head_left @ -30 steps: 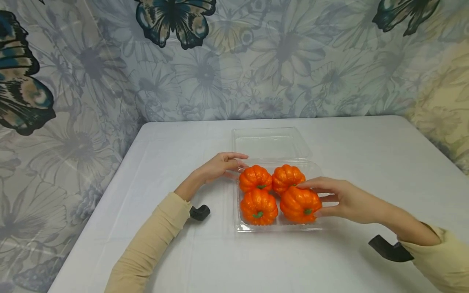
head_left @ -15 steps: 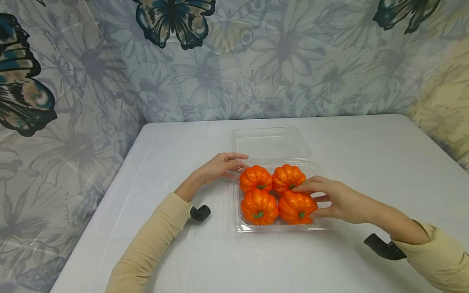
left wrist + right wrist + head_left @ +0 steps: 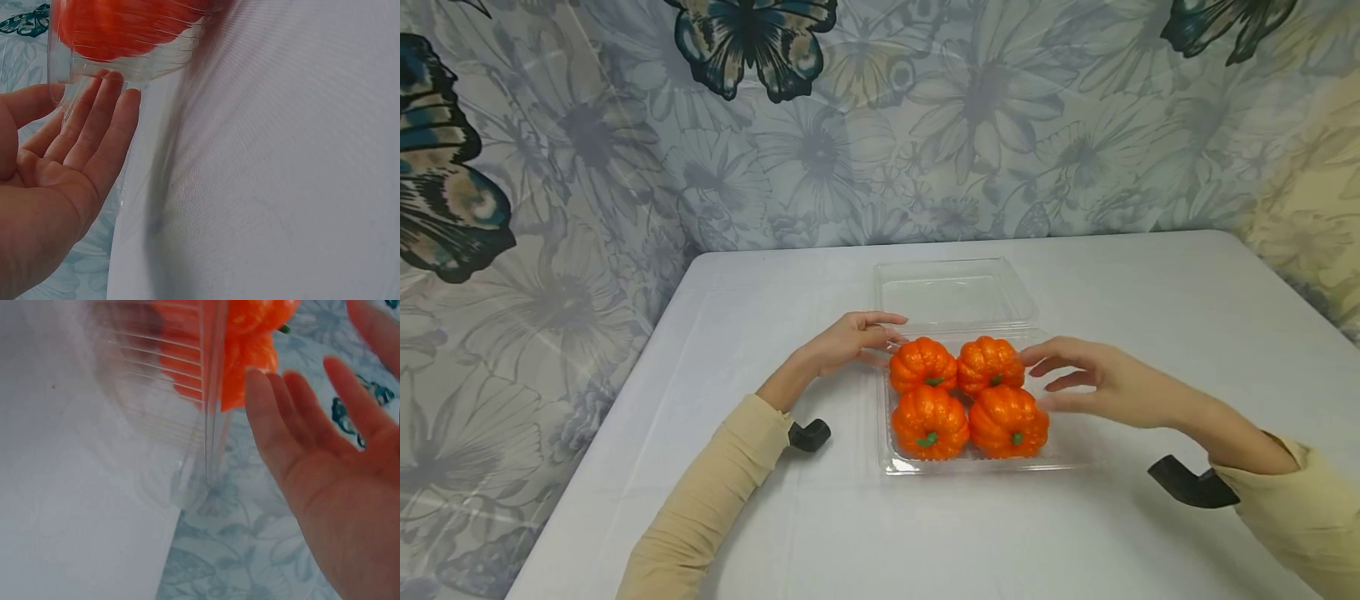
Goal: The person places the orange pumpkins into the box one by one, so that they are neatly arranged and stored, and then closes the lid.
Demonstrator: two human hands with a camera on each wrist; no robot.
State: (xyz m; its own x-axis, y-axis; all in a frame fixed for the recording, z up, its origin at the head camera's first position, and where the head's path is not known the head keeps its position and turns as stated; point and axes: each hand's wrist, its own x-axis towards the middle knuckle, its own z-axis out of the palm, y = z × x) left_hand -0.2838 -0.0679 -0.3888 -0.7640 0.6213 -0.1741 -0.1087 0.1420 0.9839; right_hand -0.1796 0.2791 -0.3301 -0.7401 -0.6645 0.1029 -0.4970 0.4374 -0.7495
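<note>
Several shiny orange mini pumpkins with green stems sit two by two in a clear plastic clamshell container [image 3: 981, 469], its lid [image 3: 953, 293] folded back. At the front right is one pumpkin [image 3: 1009, 422]; behind it is another [image 3: 989, 367]. On the left are a front pumpkin [image 3: 930, 423] and a back one [image 3: 922, 363]. My left hand [image 3: 69, 169] holds the container's left rim, thumb over it and fingers against the side wall. My right hand [image 3: 1093, 383] hovers by the right side, fingers spread and holding nothing, fingertips close to the right-hand pumpkins.
The container stands on a table with a white cloth [image 3: 775, 517]. Behind and to the left hangs a floral, butterfly-patterned cloth [image 3: 820, 158]. Each wrist carries a black mount, left [image 3: 809, 435] and right [image 3: 1195, 483].
The front right pumpkin shifted slightly left and settled in the container. My right hand then let go of it and moved up and right. My left hand stayed at the rim.
</note>
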